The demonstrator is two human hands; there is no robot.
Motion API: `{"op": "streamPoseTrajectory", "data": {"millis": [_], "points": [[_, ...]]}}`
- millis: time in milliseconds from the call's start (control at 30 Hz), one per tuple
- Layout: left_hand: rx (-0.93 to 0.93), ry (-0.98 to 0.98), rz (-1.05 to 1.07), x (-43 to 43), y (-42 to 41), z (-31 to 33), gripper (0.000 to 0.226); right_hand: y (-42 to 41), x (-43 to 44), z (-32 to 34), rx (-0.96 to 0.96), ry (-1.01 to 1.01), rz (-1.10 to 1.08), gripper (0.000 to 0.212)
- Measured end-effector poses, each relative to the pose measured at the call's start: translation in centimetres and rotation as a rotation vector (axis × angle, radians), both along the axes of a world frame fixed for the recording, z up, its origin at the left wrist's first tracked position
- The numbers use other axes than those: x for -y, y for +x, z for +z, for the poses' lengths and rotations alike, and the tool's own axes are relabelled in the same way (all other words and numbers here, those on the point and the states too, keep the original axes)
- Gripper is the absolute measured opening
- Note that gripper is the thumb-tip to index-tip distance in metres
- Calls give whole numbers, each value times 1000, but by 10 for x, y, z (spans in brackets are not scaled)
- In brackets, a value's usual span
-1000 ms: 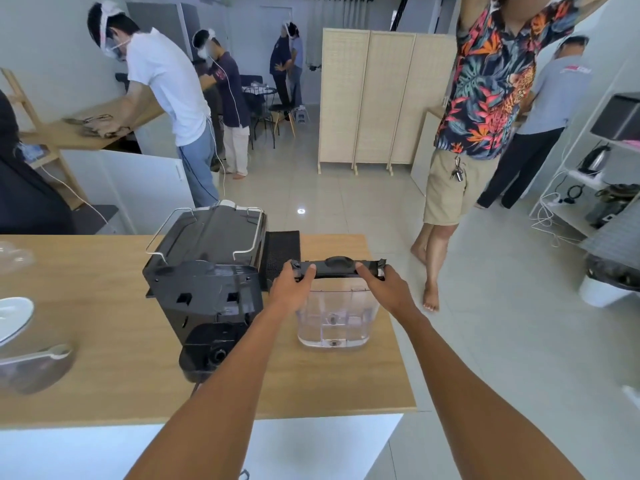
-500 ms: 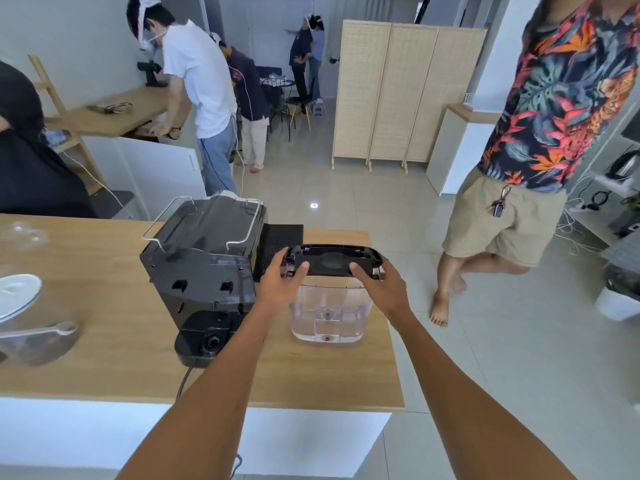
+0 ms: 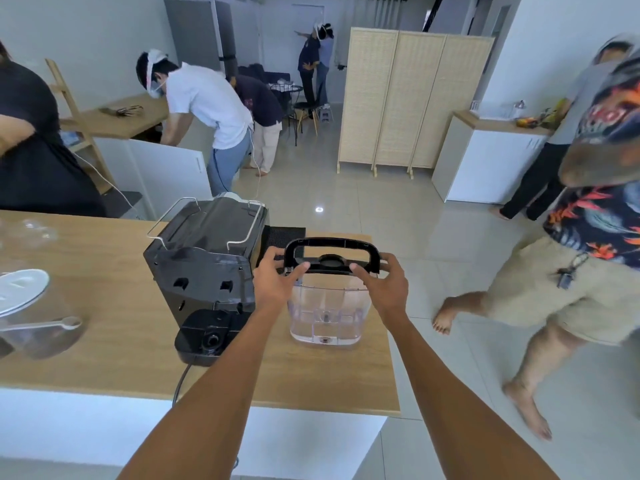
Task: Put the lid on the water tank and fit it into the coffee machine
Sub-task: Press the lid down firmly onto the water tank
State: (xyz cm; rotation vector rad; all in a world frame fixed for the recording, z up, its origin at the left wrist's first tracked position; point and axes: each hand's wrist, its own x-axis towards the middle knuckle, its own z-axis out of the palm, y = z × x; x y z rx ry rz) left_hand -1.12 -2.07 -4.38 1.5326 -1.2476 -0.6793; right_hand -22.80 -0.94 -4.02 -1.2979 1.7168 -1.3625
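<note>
Two bare forearms rise from the bottom edge of the frame toward its centre, one on each side of the clear water tank (image 3: 325,311), which stands upright on the wooden surface (image 3: 104,348) just right of centre. Holding from both sides lets the black lid (image 3: 330,264) be pressed down evenly instead of tipping at one corner.

The left hand (image 3: 275,284) grips the lid's left end, thumb on top and fingers (image 3: 273,252) curled round behind. The right hand (image 3: 384,284) does the same at the right end, its thumb lying along the front edge. The lid looks seated on the tank's rim, though whether it has clicked home I cannot tell. Its handle (image 3: 330,242) stands raised in an arch, probably ready for lifting.

Just left of the tank sits the black coffee machine (image 3: 207,268), its low round base (image 3: 207,337) pointing toward the viewer. That empty base seems to be where the tank goes, which would explain why the tank is parked so near.

At the left edge lie a glass jar (image 3: 38,327) and a white spoon (image 3: 52,323). Farther up the frame, other people work or walk past on the tiled floor (image 3: 346,202).
</note>
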Motion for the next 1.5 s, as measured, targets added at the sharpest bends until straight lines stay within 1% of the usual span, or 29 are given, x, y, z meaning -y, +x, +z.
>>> {"op": "streamPoseTrajectory", "data": {"millis": [100,200,267,367,467,567,667,800,933,1000,1100,1200,1333,1400,1500], "points": [[19,-3,-18,-1,0,0,45,0,0,-1,-18,13,14,54],[38,16,-36,-4,0,5,49,3,-4,6,54,43,65,49],[11,50,-21,-7,-1,9,55,4,-6,10,86,38,63,44],[-40,97,26,-6,-6,15,63,7,-7,13,93,11,-11,49],[-20,161,42,-1,-12,22,55,9,-2,12,80,6,-29,54],[22,213,-14,0,-11,25,49,8,1,8,57,29,20,57],[62,212,-100,-6,-5,21,47,4,0,3,41,52,86,65],[75,223,-177,-12,-2,21,50,1,-8,6,60,77,136,56],[95,209,-258,-19,1,21,49,-4,-15,7,63,112,211,54],[108,187,-301,-24,4,17,48,-8,-18,2,34,146,258,56],[136,184,-327,-30,5,9,49,-13,-20,-1,-60,181,341,61],[212,171,-327,-30,4,2,51,-14,-20,2,-145,209,384,66],[267,132,-323,-27,6,-3,53,-14,-20,-1,-165,193,384,67],[295,122,-351,-28,7,-3,58,-14,-20,-5,-172,165,382,67],[336,118,-416,-29,9,-8,72,-13,-21,-12,-217,116,355,64]]}}
